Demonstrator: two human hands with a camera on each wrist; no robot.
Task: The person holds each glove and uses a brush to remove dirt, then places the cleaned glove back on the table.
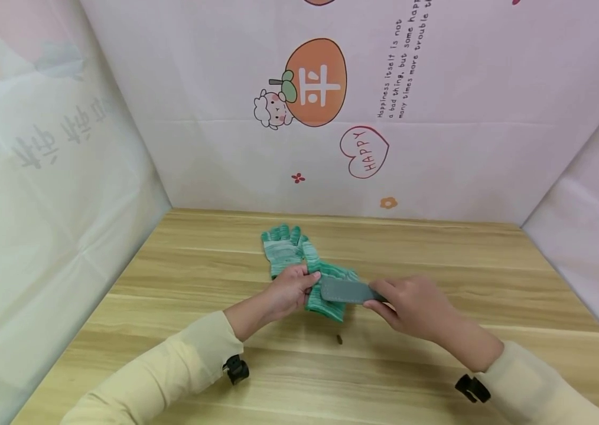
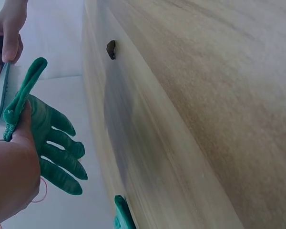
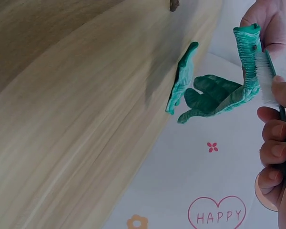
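Note:
My left hand (image 1: 293, 288) holds a green-and-white knitted glove (image 1: 326, 307) by its cuff, above the table. In the left wrist view its darker green fingers dangle. My right hand (image 1: 416, 307) grips a grey-green brush (image 1: 350, 290) by the handle. The white bristles (image 3: 265, 78) touch the cuff in the right wrist view, where small dark specks show on the knit. A second matching glove (image 1: 283, 251) lies flat on the table behind the left hand.
A small brown crumb-like bit (image 1: 339, 339) lies on the wooden table (image 1: 198, 260) in front of the hands. White printed cloth walls (image 1: 214, 159) stand at the back and both sides. Black bands (image 1: 237, 369) are on both wrists.

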